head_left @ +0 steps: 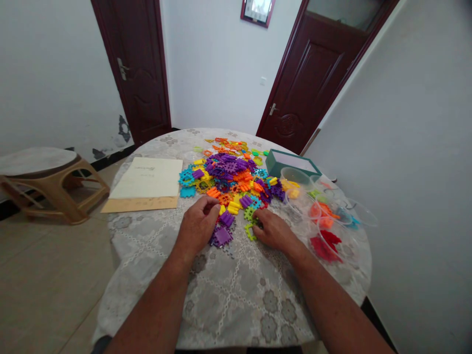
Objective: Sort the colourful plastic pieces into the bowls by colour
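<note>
curling at plastic pieces [230,167], one left hand [197,223], one right hand [275,228], grips unclear, one green box [276,168]

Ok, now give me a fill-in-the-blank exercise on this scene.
1. The pieces nearest the right hand are coloured ____.
2. The square piece beside the left hand is coloured ____.
3. The frontmost clear tub holds pieces coloured ____.
4. The stool stands to the ____ of the table.
Missing words: green; purple; red; left.
</note>
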Available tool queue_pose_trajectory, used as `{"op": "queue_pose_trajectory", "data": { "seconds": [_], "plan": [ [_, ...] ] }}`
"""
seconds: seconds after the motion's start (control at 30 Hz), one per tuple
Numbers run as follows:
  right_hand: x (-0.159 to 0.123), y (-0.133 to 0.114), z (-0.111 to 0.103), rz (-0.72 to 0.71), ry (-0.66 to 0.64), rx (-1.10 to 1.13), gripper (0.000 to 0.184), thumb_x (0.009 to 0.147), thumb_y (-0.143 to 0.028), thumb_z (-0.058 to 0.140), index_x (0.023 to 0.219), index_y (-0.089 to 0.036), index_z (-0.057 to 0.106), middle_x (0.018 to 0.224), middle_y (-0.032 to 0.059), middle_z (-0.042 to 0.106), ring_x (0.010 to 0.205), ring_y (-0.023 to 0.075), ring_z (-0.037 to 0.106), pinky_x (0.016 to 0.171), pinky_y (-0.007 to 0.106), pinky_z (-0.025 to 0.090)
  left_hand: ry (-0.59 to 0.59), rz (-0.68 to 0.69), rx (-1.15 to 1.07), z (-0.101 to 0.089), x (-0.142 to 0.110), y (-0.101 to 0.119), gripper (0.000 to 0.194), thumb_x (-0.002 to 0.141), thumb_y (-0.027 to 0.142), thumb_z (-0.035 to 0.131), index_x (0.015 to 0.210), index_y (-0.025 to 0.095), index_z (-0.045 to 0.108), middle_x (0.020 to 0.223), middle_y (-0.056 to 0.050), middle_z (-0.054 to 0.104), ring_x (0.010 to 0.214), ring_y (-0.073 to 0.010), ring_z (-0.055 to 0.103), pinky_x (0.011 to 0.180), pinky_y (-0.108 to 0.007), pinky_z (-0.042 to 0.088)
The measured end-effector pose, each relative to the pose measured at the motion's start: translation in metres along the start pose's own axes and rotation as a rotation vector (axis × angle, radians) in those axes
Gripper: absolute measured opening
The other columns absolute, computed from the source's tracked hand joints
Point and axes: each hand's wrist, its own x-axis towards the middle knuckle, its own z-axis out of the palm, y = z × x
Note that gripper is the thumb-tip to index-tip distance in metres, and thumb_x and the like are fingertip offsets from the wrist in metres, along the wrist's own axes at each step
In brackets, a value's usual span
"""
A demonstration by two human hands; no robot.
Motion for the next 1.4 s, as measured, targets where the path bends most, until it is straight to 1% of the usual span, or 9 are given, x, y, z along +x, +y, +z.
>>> {"op": "queue_pose_trajectory", "data": {
  "seconds": [0.33, 0.57, 0.77, 0.9, 1.03, 1.13, 1.2, 1.3, 1.4],
  "plan": [
    [-0.003, 0.002, -0.006, -0.205, 0.014, 0.095, 0.016, 0.088, -0.015, 0.056, 0.099, -0.020, 0.067, 0.097, 0.0055, 0.065, 0.088, 0.0187, 0.059, 0.078, 0.028, 0.040, -0.065, 0.050, 0.204, 0.005, -0.004, 0.001, 0.022, 0.093, 0.037, 0.055, 0.098, 0.023, 0.071, 0.095, -0.003, 0.077, 0.086, -0.0197, 0.071, 0.080, -0.031, 0.051],
    [0.001, 0.013, -0.008, -0.168, 0.152, 0.254, 0.014, 0.089, -0.013, 0.053, 0.097, -0.018, 0.062, 0.095, 0.0056, 0.064, 0.089, 0.0188, 0.059, 0.080, 0.029, 0.043, -0.080, 0.040, 0.214, 0.006, -0.005, 0.002, 0.023, 0.093, 0.038, 0.056, 0.100, 0.023, 0.071, 0.095, -0.003, 0.078, 0.086, -0.0198, 0.071, 0.081, -0.031, 0.052],
    [-0.014, 0.005, -0.024, -0.141, -0.126, 0.203, 0.029, 0.089, -0.030, 0.069, 0.116, -0.022, 0.065, 0.109, 0.0070, 0.069, 0.094, 0.0221, 0.063, 0.085, 0.033, 0.046, -0.091, 0.036, 0.202, 0.005, -0.005, 0.003, 0.024, 0.094, 0.038, 0.054, 0.099, 0.023, 0.071, 0.094, -0.004, 0.077, 0.086, -0.0205, 0.071, 0.080, -0.032, 0.053],
    [-0.019, 0.000, -0.030, -0.107, -0.179, 0.218, 0.037, 0.085, -0.035, 0.077, 0.119, -0.024, 0.065, 0.111, 0.0068, 0.069, 0.095, 0.0224, 0.062, 0.082, 0.032, 0.046, -0.093, 0.035, 0.208, 0.006, -0.005, 0.003, 0.023, 0.093, 0.038, 0.055, 0.098, 0.022, 0.071, 0.094, -0.004, 0.077, 0.085, -0.0206, 0.070, 0.079, -0.032, 0.053],
    [-0.014, 0.004, -0.029, -0.143, -0.187, 0.387, 0.023, 0.087, -0.029, 0.072, 0.109, -0.023, 0.068, 0.093, 0.0013, 0.066, 0.081, 0.0171, 0.059, 0.072, 0.027, 0.043, -0.088, 0.039, 0.211, 0.006, -0.005, 0.004, 0.022, 0.093, 0.038, 0.055, 0.098, 0.022, 0.071, 0.093, -0.004, 0.077, 0.083, -0.0200, 0.070, 0.080, -0.032, 0.052],
    [-0.006, 0.005, -0.020, -0.044, -0.218, 0.639, 0.018, 0.090, -0.035, 0.067, 0.103, -0.022, 0.066, 0.075, -0.0035, 0.060, 0.066, 0.0146, 0.056, 0.062, 0.025, 0.041, -0.088, 0.043, 0.207, 0.006, -0.005, 0.004, 0.023, 0.093, 0.038, 0.055, 0.097, 0.022, 0.071, 0.092, -0.003, 0.076, 0.083, -0.0201, 0.070, 0.080, -0.032, 0.052],
    [-0.001, 0.003, -0.011, 0.071, -0.135, 0.724, 0.022, 0.092, -0.039, 0.065, 0.104, -0.021, 0.064, 0.075, -0.0037, 0.061, 0.064, 0.0145, 0.057, 0.060, 0.025, 0.042, -0.087, 0.049, 0.206, 0.006, -0.005, 0.003, 0.022, 0.094, 0.038, 0.055, 0.097, 0.022, 0.071, 0.092, -0.003, 0.076, 0.084, -0.0202, 0.070, 0.080, -0.032, 0.051],
    [0.005, -0.003, 0.001, 0.174, 0.085, 0.592, 0.023, 0.092, -0.039, 0.066, 0.104, -0.020, 0.065, 0.090, 0.0013, 0.068, 0.074, 0.0163, 0.061, 0.068, 0.028, 0.046, -0.081, 0.059, 0.198, 0.007, -0.005, 0.000, 0.021, 0.094, 0.036, 0.056, 0.098, 0.022, 0.071, 0.092, -0.003, 0.076, 0.085, -0.0201, 0.070, 0.081, -0.032, 0.051],
    [0.007, -0.009, 0.003, 0.161, 0.103, 0.450, 0.029, 0.091, -0.038, 0.069, 0.113, -0.019, 0.068, 0.102, 0.0061, 0.070, 0.087, 0.0197, 0.064, 0.078, 0.031, 0.047, -0.080, 0.057, 0.184, 0.008, -0.006, -0.002, 0.020, 0.094, 0.035, 0.056, 0.099, 0.023, 0.071, 0.091, -0.002, 0.076, 0.084, -0.0199, 0.070, 0.081, -0.032, 0.051]
  ]
}}
